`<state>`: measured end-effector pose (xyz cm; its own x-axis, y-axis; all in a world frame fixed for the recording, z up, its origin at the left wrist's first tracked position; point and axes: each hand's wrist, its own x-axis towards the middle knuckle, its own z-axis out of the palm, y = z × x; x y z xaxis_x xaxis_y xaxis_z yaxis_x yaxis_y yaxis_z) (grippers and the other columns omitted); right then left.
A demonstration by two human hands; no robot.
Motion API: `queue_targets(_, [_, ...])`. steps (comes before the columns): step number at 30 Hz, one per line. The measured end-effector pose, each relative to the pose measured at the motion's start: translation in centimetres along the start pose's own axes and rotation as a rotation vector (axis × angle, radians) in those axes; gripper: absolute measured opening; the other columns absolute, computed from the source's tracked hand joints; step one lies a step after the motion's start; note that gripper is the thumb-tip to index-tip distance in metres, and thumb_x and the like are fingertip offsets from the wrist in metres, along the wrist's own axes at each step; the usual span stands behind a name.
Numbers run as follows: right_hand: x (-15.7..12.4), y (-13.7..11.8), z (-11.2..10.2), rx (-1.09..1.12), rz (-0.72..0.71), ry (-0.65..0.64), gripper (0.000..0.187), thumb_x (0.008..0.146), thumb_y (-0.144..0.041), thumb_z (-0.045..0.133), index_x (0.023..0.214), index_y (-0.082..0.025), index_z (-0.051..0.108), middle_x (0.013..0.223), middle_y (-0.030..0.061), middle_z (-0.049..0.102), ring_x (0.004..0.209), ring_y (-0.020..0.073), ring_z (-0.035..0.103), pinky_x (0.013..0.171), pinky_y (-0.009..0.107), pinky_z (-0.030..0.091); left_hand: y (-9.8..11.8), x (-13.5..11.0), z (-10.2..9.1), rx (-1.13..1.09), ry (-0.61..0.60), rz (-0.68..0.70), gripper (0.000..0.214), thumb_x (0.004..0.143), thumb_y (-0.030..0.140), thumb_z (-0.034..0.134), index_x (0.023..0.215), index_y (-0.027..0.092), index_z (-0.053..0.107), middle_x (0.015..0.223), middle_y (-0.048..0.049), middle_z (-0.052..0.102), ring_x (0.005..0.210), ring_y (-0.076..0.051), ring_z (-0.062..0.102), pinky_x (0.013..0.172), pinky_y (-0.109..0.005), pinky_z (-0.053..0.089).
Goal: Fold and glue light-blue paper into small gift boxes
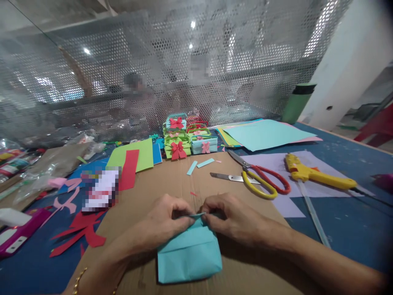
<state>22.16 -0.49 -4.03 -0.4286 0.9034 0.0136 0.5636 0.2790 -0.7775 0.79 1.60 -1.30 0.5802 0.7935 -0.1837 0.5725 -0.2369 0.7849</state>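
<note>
A light-blue folded paper bag (189,260) rests on the brown cardboard sheet (147,270) in front of me. My left hand (170,219) pinches the bag's far edge between thumb and fingers. Close beside it, my right hand (225,217) grips the same edge, its fingers pressed together. A crease runs across the bag below both hands. Just beyond lie two light-blue paper strips (205,163) and a tiny red scrap. Scissors (260,176) with red and yellow handles lie to the right, over a cutter blade (227,177).
A yellow glue gun (319,176) with a clear glue stick lies on lilac paper at right. Small paper baskets (204,146) with bows stand at the back. Coloured sheets (273,133), a green bottle (297,103) and red paper scraps (92,235) surround the cardboard. A perforated metal screen rises behind.
</note>
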Motion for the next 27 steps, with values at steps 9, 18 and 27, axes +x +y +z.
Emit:
queue_targets(9, [0.3, 0.7, -2.9, -0.098, 0.01, 0.357, 0.028, 0.091, -0.034, 0.046, 0.07, -0.019, 0.058, 0.063, -0.0033, 0.051, 0.063, 0.014, 0.048, 0.058, 0.025, 0.034, -0.7, 0.3, -2.5, -0.485, 0.33, 0.032, 0.067, 0.083, 0.048, 0.072, 0.141, 0.02, 0.053, 0.108, -0.0126, 0.07, 0.093, -0.024, 0.066, 0.08, -0.032, 0.05])
queue_targets(18, [-0.3, 0.8, -3.0, -0.089, -0.026, 0.445, 0.03, 0.093, -0.043, 0.05, 0.094, -0.022, 0.071, 0.089, 0.0043, 0.072, 0.088, 0.0241, 0.065, 0.075, 0.032, 0.049, -1.4, 1.9, 0.3, -0.795, 0.191, 0.066, 0.045, 0.08, 0.047, 0.077, 0.108, 0.013, 0.069, 0.097, -0.0115, 0.071, 0.079, -0.021, 0.063, 0.069, -0.03, 0.052])
queue_targets(27, [-0.6, 0.2, -4.2, -0.028, -0.165, 0.283, 0.027, 0.087, -0.035, 0.059, 0.096, -0.023, 0.082, 0.082, 0.0062, 0.076, 0.075, 0.0233, 0.067, 0.066, 0.03, 0.051, -1.7, 2.0, -0.3, -0.717, 0.228, 0.145, 0.028, 0.08, 0.035, 0.076, 0.097, 0.013, 0.074, 0.09, -0.0077, 0.071, 0.087, -0.021, 0.059, 0.079, -0.028, 0.046])
